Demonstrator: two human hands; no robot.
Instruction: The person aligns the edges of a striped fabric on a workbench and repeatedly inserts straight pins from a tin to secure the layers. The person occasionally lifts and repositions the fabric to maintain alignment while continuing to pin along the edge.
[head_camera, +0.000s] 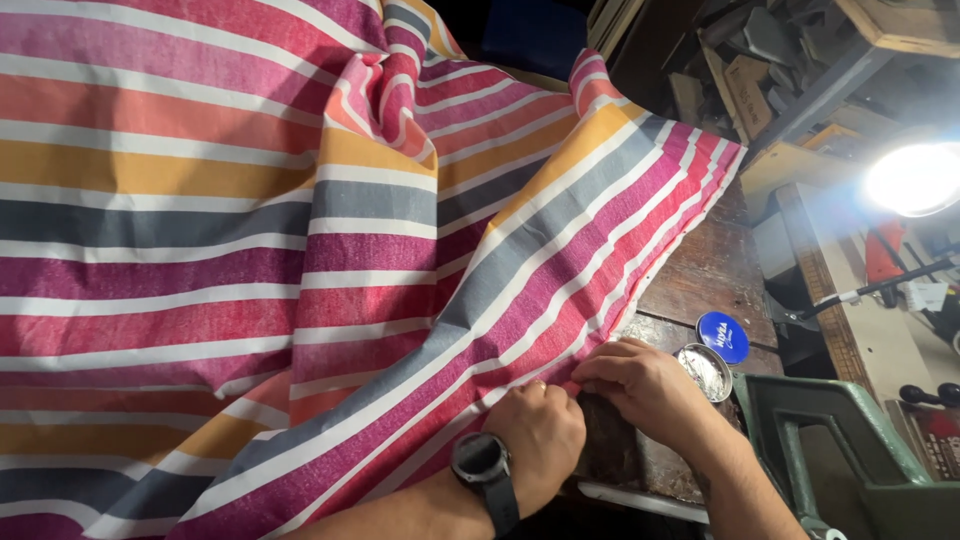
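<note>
Woven cotton-like cloth, striped in pink, red, orange, grey and white, is pinched at its lower edge by both hands. The left hand, with a dark round watch on its wrist, is closed with its fingertips pressed on the hem; the right hand curls just beside it, thumb and fingers closed on the same edge. The two hands touch or nearly touch, right at the fabric's border where it meets the worn dark wooden bench top.

From there the cloth spreads up and left, filling most of the view in loose folds and ridges. It looks light, soft and limp; it will likely sag and slide wherever it is not held, so the firmer hemmed edge seems the best place to grip it.

Just right of the right hand sits a small open round tin, its blue lid beside it. A green metal machine body stands at lower right, and a bright lamp glares above.
</note>
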